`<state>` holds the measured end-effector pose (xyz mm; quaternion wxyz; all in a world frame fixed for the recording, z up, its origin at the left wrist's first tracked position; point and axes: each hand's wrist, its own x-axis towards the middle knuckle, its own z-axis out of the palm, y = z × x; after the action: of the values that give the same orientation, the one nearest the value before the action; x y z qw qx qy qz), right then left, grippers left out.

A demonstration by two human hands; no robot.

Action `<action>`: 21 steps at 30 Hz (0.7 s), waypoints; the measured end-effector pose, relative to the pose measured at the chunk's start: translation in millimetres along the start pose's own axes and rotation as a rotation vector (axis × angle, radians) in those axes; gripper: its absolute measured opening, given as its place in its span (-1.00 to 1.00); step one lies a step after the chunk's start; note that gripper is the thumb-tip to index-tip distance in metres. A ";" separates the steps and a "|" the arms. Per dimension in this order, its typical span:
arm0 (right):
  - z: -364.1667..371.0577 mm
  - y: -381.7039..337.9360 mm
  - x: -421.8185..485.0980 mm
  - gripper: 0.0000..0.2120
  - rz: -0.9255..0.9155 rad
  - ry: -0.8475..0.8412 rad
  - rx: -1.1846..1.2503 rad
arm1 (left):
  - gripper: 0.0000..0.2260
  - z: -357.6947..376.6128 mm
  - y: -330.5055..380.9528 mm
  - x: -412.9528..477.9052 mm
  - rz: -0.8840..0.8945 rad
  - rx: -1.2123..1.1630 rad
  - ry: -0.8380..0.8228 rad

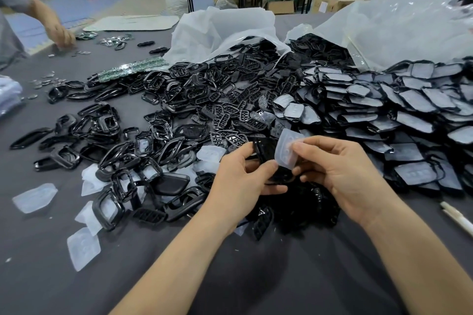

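Left hand [238, 176] grips the black shell [266, 155] | right hand [340, 174] pinches the translucent pad [288, 152], overlapping the shell's 3 o'clock edge | both held over the parts heap [230, 100], its 6 o'clock edge.

Your left hand [238, 174] and right hand [343, 169] are bare, with short, plain fingernails, and the forearms behind them are uncovered as far as they show.

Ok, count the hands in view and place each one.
3. At centre front the left hand holds a black shell and the right hand pinches a clear pad; another person's hand is at far left. More may be hidden.
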<state>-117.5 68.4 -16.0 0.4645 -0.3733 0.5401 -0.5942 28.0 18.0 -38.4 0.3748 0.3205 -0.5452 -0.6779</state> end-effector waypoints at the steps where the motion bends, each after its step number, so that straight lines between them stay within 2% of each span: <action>1: -0.1 0.2 0.1 -0.92 0.002 0.005 -0.001 | -0.81 0.0 0.1 -0.2 -0.001 0.001 -0.002; 11: -1.1 1.8 0.8 -0.72 -0.033 -0.013 -0.047 | -0.85 -0.9 1.5 -0.7 0.007 -0.011 -0.027; 21: 0.2 3.4 1.3 -0.86 -0.056 0.007 -0.024 | -0.83 -1.7 0.0 -0.6 0.013 -0.004 -0.027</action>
<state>-117.2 67.2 -19.5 0.4413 -0.3916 0.5382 -0.6019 29.8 17.7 -38.8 0.3725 0.3068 -0.5509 -0.6809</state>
